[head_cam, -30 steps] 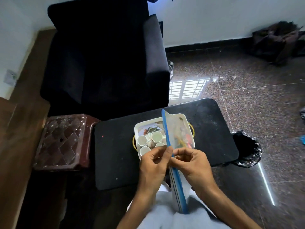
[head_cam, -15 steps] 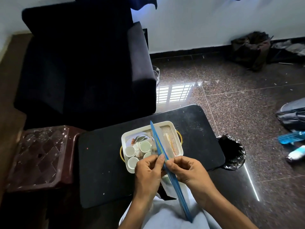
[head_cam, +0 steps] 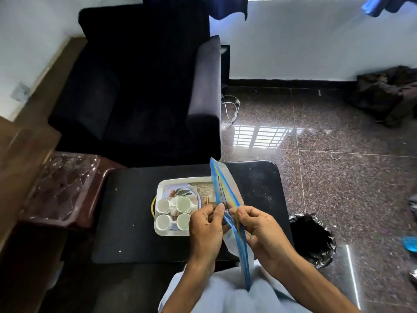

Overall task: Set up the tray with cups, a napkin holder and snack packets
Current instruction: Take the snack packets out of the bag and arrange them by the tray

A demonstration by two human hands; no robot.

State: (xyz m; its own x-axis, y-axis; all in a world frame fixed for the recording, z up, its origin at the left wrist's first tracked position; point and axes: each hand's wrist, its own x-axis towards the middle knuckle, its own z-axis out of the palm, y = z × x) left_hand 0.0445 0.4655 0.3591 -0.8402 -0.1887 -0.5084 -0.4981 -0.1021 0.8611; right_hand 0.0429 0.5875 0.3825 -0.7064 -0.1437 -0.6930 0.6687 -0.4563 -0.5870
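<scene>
A white tray (head_cam: 160,188) with yellow handles sits on the black low table (head_cam: 126,213). Several white cups (head_cam: 184,204) stand in its left half, beside a leaf-printed napkin (head_cam: 181,192). I hold a clear zip bag with a blue seal (head_cam: 222,181) edge-up over the tray's right half. My left hand (head_cam: 206,229) and my right hand (head_cam: 259,231) each pinch one side of the bag's seal, and the two sides are slightly apart at the fingers. The bag hides most of the tray's right part; something orange (head_cam: 207,200) shows there, too small to tell.
A black armchair (head_cam: 144,82) stands behind the table. A dark red plastic stool (head_cam: 65,188) is on the left. A black bin bag (head_cam: 313,240) lies on the granite floor at the right. Dark clothes (head_cam: 388,93) are heaped by the far wall.
The camera view shifted. The bag's seal, held closed between my fingers before, now shows its two sides parted at my fingertips. Both hands stay on the bag over the tray.
</scene>
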